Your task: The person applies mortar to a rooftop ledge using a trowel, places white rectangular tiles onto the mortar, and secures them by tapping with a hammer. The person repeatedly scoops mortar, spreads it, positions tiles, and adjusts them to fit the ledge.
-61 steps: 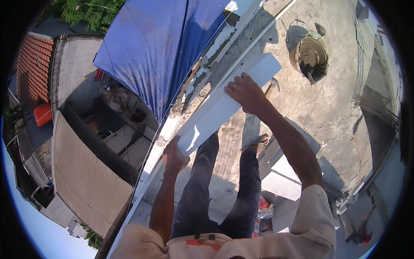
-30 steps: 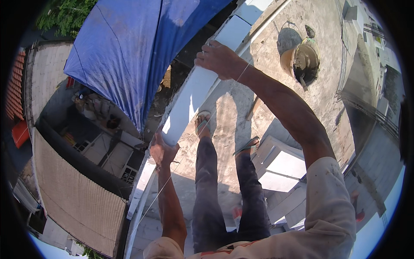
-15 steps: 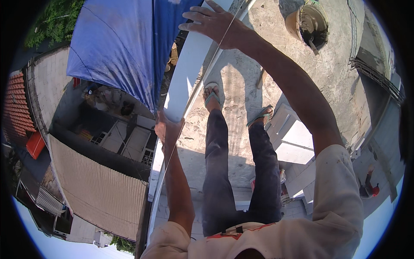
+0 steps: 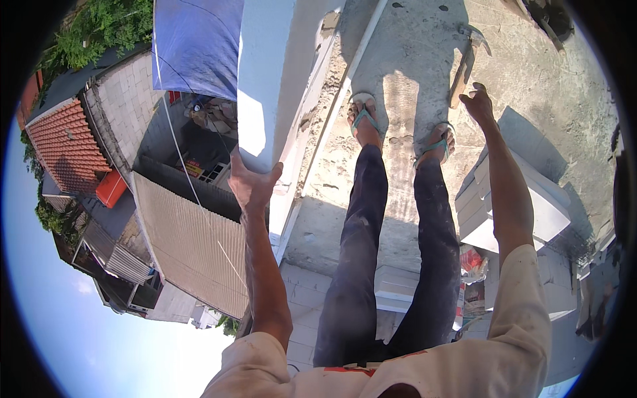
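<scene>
A long, smooth pale block lies lengthwise on the wall at the edge of the roof. My left hand grips its near end, thumb and fingers apart around the sides. My right hand is away from the block over the concrete floor, fingers apart and slightly bent, just below a hammer with a wooden handle. Between my hands are my two feet in green-strapped sandals.
A thin pipe runs inside the wall. Beyond the edge are a blue tarp, roofs and a drop. At right stand stacked pale blocks; a bucket is partly visible at top right.
My right hand has left the block and swung down and rightward toward the hammer. The block now lies along the wall, my left hand still at its end. The view has shifted.
</scene>
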Available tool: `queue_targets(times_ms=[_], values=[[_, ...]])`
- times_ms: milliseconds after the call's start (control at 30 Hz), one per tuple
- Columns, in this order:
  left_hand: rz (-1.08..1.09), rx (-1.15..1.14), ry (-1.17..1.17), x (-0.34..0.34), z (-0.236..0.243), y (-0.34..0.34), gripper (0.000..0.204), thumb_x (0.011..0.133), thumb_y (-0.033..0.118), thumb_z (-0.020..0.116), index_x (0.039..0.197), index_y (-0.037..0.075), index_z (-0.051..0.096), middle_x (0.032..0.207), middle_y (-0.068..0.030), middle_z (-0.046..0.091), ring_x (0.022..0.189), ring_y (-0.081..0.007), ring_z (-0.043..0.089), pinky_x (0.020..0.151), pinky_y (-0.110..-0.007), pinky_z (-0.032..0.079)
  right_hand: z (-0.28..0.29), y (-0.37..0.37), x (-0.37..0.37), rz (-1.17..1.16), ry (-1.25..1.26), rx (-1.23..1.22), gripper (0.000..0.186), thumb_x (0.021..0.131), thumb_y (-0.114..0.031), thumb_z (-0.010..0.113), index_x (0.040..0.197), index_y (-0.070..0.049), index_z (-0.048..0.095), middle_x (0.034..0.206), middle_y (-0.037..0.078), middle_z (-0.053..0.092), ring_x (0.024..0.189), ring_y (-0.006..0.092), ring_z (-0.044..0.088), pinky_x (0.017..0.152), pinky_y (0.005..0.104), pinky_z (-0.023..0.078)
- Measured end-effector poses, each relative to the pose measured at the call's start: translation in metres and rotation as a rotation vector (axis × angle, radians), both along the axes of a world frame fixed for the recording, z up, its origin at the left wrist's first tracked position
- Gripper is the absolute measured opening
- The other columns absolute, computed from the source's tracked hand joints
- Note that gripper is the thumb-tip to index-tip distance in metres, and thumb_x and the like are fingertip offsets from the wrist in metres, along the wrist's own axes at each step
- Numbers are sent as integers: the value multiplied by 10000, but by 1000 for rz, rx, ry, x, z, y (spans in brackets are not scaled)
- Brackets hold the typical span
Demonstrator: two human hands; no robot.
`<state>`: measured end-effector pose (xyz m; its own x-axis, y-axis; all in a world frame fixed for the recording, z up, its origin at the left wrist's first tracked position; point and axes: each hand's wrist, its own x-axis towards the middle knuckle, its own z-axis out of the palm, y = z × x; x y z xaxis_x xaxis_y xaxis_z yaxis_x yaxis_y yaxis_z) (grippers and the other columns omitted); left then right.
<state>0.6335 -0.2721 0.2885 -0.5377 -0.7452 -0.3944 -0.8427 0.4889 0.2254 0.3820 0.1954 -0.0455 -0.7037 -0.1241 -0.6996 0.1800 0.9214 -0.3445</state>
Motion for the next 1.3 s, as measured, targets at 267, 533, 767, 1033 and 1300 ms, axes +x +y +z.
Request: queue_targets(times_ms=[267,533,767,1033,1300], values=[[-15,-9,-74,8,-8,-6,838,603,231,962,1300,-30,577,1092,-188,746,968,-323,753,873,-431,611,-79,-32,-7,-78,95,151,955,788,-525,866,1320,182,508,1283,326,662,1213,436,667,1012,492,536],[-57,19,-128,4,-9,-5,959,651,272,943,1414,-58,466,1174,-254,701,1028,-375,732,904,-475,597,-54,-18,-7,-700,-34,-233,407,855,-408,711,989,-55,559,763,93,611,641,199,621,583,378,516],[-252,-49,132,-36,-14,-5,1103,773,448,903,1563,-30,300,1414,-290,489,1322,-466,484,1118,-596,383,150,-93,19,-990,-414,-621,359,1007,-410,671,950,-75,556,673,-36,443,466,81,404,418,277,350],[-204,-327,3,-100,-43,8,1063,874,632,753,1574,-40,320,1463,-302,497,1367,-490,504,1093,-623,410,243,-195,33,-789,-391,-752,571,928,-145,761,1381,-2,444,872,84,645,488,132,585,415,307,487],[-194,-293,-4,-99,-49,6,1062,862,644,759,1548,-60,359,1495,-324,490,1400,-487,485,1111,-616,404,264,-325,21,-1151,-382,-990,932,927,-12,661,1685,-53,120,909,117,618,515,133,554,420,304,476]])
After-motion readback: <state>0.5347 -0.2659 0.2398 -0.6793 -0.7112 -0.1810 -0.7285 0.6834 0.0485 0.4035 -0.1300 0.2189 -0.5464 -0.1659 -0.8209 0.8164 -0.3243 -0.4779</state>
